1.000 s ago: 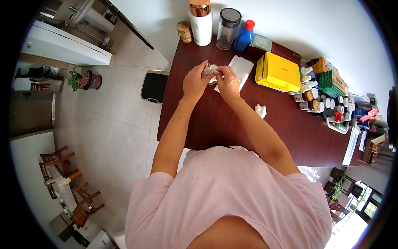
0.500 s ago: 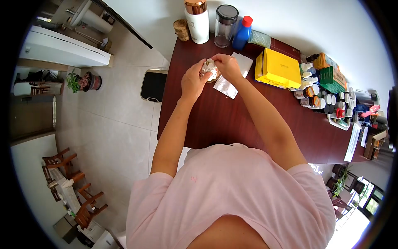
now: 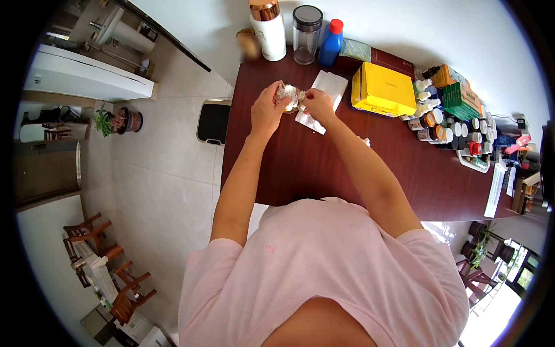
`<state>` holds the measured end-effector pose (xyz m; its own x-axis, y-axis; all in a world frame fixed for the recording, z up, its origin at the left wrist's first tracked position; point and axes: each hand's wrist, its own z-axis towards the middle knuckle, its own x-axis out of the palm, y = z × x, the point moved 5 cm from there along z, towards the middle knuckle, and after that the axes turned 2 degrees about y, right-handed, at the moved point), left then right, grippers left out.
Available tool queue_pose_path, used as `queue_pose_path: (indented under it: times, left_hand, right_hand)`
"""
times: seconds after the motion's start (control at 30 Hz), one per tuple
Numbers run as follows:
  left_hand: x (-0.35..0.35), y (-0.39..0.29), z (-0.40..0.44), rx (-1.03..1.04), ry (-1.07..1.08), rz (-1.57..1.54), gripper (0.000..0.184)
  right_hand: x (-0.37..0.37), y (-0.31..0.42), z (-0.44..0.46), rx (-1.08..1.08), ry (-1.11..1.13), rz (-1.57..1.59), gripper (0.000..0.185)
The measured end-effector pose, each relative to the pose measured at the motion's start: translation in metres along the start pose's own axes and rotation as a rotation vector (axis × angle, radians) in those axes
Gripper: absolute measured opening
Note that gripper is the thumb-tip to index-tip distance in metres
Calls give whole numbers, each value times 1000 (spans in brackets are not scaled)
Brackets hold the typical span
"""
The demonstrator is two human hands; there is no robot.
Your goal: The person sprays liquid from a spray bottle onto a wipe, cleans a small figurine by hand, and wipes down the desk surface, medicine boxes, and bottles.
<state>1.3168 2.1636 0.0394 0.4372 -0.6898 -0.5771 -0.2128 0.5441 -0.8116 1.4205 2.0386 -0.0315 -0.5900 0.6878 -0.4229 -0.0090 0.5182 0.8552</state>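
Observation:
Above the far left part of the desk, my left hand (image 3: 267, 110) is closed around a whitish, papery lump that looks like a garlic bulb (image 3: 287, 92). My right hand (image 3: 319, 105) pinches at the bulb's right side, its fingertips on a loose whitish-tan layer. Part of a round, brownish rim shows just below the bulb; I cannot make out what it belongs to. A white and silvery flat packet (image 3: 331, 87) lies on the desk behind and beside my right hand, partly covered by it.
A white flask (image 3: 270, 34), a glass jar (image 3: 306, 37) and a blue bottle (image 3: 331, 46) stand along the wall. Right of them are a yellow box (image 3: 383, 89) and several small bottles. A white scrap (image 3: 365, 141) lies by my right forearm.
The bulb has turned in my left hand, and its right side looks more loosened. My right hand has moved slightly down and right. The view has shifted a little.

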Motion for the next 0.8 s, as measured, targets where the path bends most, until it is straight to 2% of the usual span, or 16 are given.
queue_pose_path:
  times: [0.17, 0.23, 0.27, 0.33, 0.4, 0.47, 0.5, 0.63, 0.7, 0.73, 0.8]
  left_hand:
    - [2, -5, 0, 17, -60, -11, 43]
    - [4, -4, 0, 24, -69, -7, 43]
    - [4, -3, 0, 29, -79, -4, 42]
    - [3, -4, 0, 29, -77, 7, 41]
    - [3, -5, 1, 29, -75, 18, 41]
    - [2, -3, 3, 19, -50, 59, 42]
    - [2, -1, 3, 19, -51, 59, 42]
    - [2, -3, 3, 42, -64, 47, 42]
    - [0, -6, 2, 24, -55, 42, 42]
    - [0, -8, 2, 22, -50, 52, 42]
    - [-1, -7, 3, 21, -49, 61, 41]
  right_hand:
    - [1, -4, -3, 67, -28, 116, 22]
    - [-4, 1, 1, -3, -176, 142, 21]
    - [-3, 2, 2, -3, -176, 143, 21]
    - [-10, 37, -13, -185, -284, 9, 20]
    - [-8, 34, -19, -198, -297, 7, 18]
    - [3, 8, -13, -133, -187, -194, 17]
    - [3, 3, -18, -110, -167, -92, 18]
    - [3, 6, -18, -100, -170, -24, 17]
    - [7, 6, -17, 48, -233, 275, 16]
    - [11, 3, -16, 50, -231, 276, 16]
    - [13, 10, -16, -78, -263, 164, 14]
